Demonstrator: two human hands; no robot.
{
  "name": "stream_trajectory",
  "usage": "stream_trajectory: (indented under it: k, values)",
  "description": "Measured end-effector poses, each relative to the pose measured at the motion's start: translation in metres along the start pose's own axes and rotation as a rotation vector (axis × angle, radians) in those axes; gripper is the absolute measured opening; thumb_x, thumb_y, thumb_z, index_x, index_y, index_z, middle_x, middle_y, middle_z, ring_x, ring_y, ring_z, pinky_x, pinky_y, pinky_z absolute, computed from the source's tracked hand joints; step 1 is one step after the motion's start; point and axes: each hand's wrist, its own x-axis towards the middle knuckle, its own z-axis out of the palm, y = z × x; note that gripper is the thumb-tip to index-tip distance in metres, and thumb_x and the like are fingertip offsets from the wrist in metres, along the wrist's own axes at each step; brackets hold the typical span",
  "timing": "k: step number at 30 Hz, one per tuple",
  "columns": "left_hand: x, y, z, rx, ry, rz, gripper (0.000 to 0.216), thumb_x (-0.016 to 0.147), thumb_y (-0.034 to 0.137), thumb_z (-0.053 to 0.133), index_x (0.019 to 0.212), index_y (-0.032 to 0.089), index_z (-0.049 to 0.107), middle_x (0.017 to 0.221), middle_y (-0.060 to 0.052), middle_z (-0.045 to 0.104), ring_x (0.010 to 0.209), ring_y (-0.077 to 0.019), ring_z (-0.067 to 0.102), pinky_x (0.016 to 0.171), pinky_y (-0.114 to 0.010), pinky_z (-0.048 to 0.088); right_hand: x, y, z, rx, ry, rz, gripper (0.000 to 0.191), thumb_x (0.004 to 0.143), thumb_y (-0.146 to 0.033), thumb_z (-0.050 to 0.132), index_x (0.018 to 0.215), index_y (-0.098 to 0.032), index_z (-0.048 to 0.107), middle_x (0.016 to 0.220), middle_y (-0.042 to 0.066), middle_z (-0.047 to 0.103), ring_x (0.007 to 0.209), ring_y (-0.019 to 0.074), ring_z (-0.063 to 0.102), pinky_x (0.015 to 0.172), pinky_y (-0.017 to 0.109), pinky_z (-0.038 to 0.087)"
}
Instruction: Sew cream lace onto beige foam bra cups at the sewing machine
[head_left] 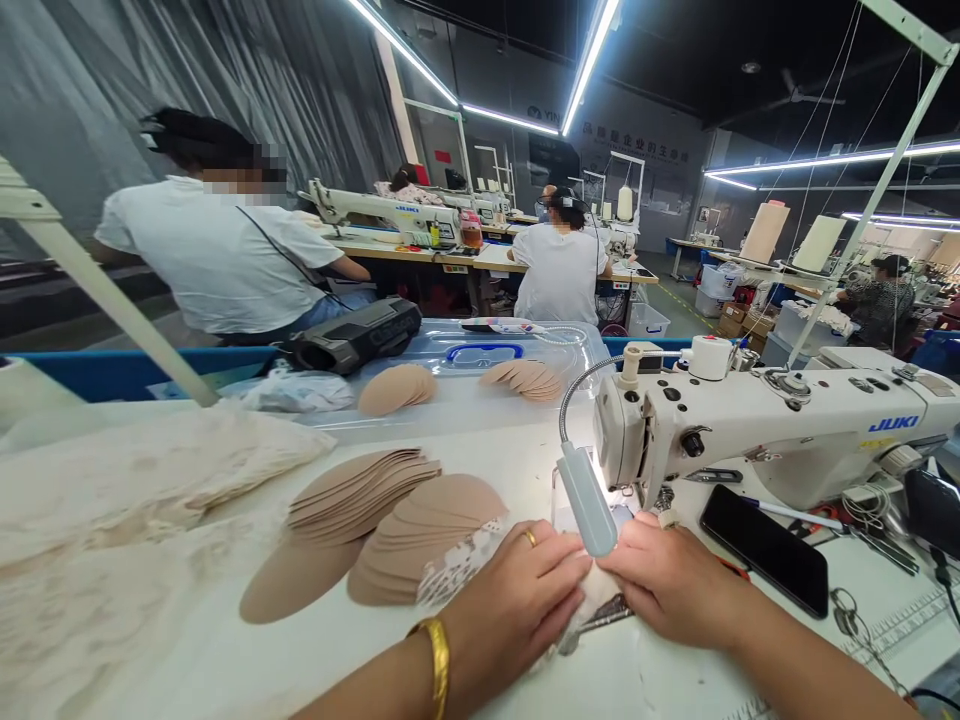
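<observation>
Both my hands are at the needle end of a white sewing machine (757, 420). My left hand (517, 590) has its fingers pressed together on pale lace fabric (461, 565). Across from it, my right hand (671, 575) pinches the pale cloth (596, 590) under a grey clip-on lamp (586, 500). The lamp hides the needle and part of the fingertips. Left of my left hand lie fanned stacks of beige oval pads (427, 525), and another beige stack (360, 495) beside them.
Cream lace (135, 480) covers the table's left side. A phone (765, 550), pens and small scissors lie right of my right hand. A clear plastic lid (480, 385) carries smaller pad piles behind. A black speaker (352, 335) stands there. Co-workers sit at machines beyond.
</observation>
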Motion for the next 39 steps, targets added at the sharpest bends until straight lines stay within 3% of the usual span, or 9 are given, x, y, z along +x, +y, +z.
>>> stream_trajectory:
  k: [4, 10, 15, 21, 28, 34, 39]
  values:
    - [0.008, -0.014, 0.005, -0.015, -0.006, 0.064, 0.019, 0.102, 0.018, 0.049, 0.101, 0.023, 0.068, 0.096, -0.007, 0.072, 0.089, -0.0242, 0.064, 0.083, -0.038, 0.05, 0.0, 0.003, 0.002, -0.036, 0.033, 0.024, 0.02, 0.095, -0.008, 0.054, 0.102, -0.024, 0.063, 0.09, 0.002, 0.059, 0.077, 0.0186, 0.05, 0.062, 0.028, 0.031]
    - [0.019, -0.024, 0.007, -0.027, 0.026, 0.117, 0.024, 0.103, 0.017, 0.046, 0.108, 0.022, 0.069, 0.104, -0.009, 0.075, 0.093, -0.0259, 0.067, 0.088, -0.041, 0.052, 0.001, 0.005, 0.004, -0.114, 0.054, 0.078, 0.018, 0.091, -0.007, 0.052, 0.09, -0.023, 0.059, 0.083, 0.001, 0.053, 0.064, 0.017, 0.035, 0.056, 0.029, 0.022]
    - [0.032, -0.021, 0.0, -0.092, 0.064, 0.17, 0.027, 0.103, 0.016, 0.044, 0.114, 0.024, 0.067, 0.11, -0.009, 0.076, 0.099, -0.0257, 0.068, 0.088, -0.04, 0.052, -0.001, 0.007, 0.005, -0.114, 0.047, 0.101, 0.02, 0.091, -0.005, 0.049, 0.091, -0.023, 0.058, 0.084, 0.001, 0.056, 0.068, 0.0178, 0.041, 0.061, 0.029, 0.027]
    - [0.031, -0.019, -0.004, -0.093, 0.021, 0.144, 0.025, 0.103, 0.016, 0.044, 0.109, 0.023, 0.067, 0.112, -0.009, 0.076, 0.098, -0.0256, 0.067, 0.088, -0.039, 0.05, 0.0, 0.005, 0.004, -0.143, 0.035, 0.1, 0.017, 0.091, -0.006, 0.051, 0.088, -0.022, 0.058, 0.087, 0.002, 0.057, 0.07, 0.0181, 0.041, 0.058, 0.03, 0.024]
    - [0.029, -0.023, 0.0, -0.039, -0.013, 0.1, 0.026, 0.102, 0.017, 0.045, 0.111, 0.024, 0.069, 0.116, -0.009, 0.075, 0.101, -0.0273, 0.066, 0.088, -0.041, 0.046, -0.001, 0.006, 0.003, -0.1, 0.016, 0.11, 0.02, 0.094, -0.007, 0.05, 0.097, -0.023, 0.062, 0.09, 0.003, 0.059, 0.075, 0.0197, 0.044, 0.063, 0.03, 0.027]
    - [0.033, -0.027, 0.003, -0.002, -0.021, 0.032, 0.024, 0.1, 0.016, 0.046, 0.093, 0.023, 0.068, 0.092, -0.005, 0.071, 0.089, -0.0261, 0.06, 0.079, -0.039, 0.04, -0.001, 0.007, 0.004, -0.095, 0.035, 0.134, 0.018, 0.092, -0.007, 0.052, 0.092, -0.023, 0.062, 0.082, 0.001, 0.054, 0.072, 0.0192, 0.04, 0.061, 0.03, 0.025]
    - [0.032, -0.028, 0.009, 0.066, -0.078, -0.034, 0.025, 0.098, 0.014, 0.047, 0.088, 0.023, 0.068, 0.093, -0.006, 0.072, 0.087, -0.0263, 0.063, 0.079, -0.039, 0.044, 0.0, 0.009, 0.004, -0.023, 0.063, 0.141, 0.019, 0.092, -0.008, 0.053, 0.09, -0.023, 0.064, 0.08, 0.0, 0.053, 0.069, 0.0181, 0.039, 0.061, 0.029, 0.024]
